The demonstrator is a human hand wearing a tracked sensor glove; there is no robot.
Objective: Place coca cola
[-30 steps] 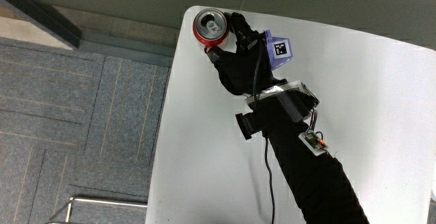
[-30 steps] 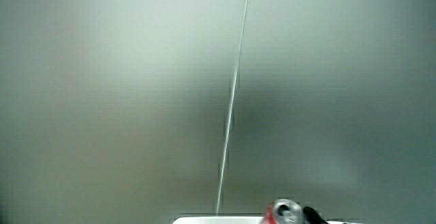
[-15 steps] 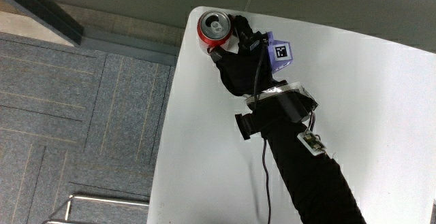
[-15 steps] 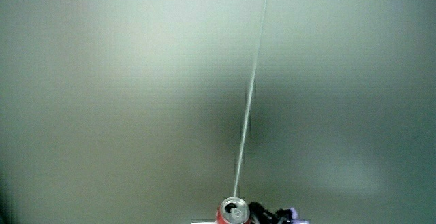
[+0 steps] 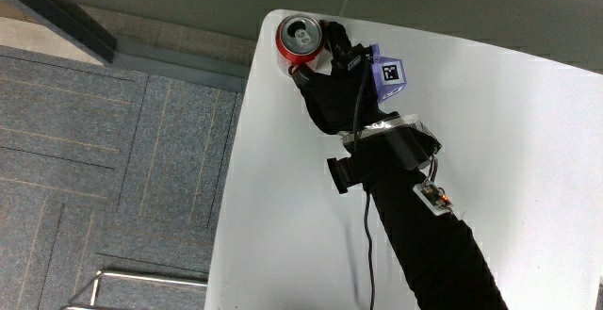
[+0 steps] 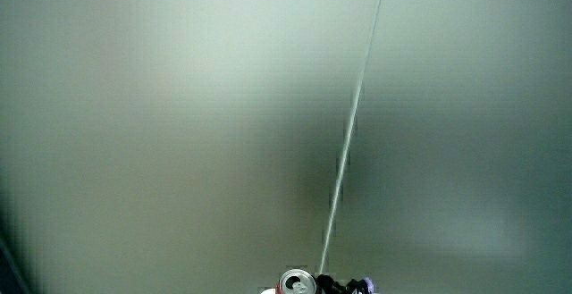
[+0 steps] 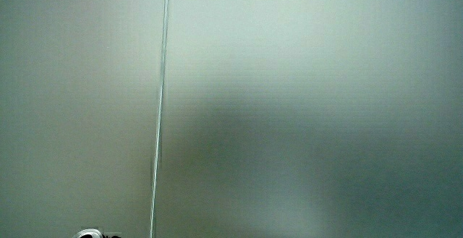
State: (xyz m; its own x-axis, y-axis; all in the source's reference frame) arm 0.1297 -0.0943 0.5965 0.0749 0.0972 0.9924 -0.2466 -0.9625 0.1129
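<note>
A red Coca-Cola can [image 5: 299, 41] with a silver top stands upright at the corner of the white table [image 5: 528, 150], close to its edge. The hand [image 5: 330, 74] in the black glove lies beside the can with its fingers wrapped around the can's side; the patterned cube [image 5: 386, 73] sits on its back. The forearm runs from there toward the person. Both side views show mostly a pale wall; the can's top [image 6: 296, 284] and the glove beside it peek in low in a side view, and only the can's rim [image 7: 90, 234] in a side view.
Grey carpet tiles [image 5: 113, 159] lie on the floor past the table's edge by the can. A metal rail [image 5: 141, 280] shows on the floor nearer to the person. A cable [image 5: 369, 244] hangs along the forearm.
The can and hand have crept slightly farther from the person toward the table's corner; the grasp looks the same.
</note>
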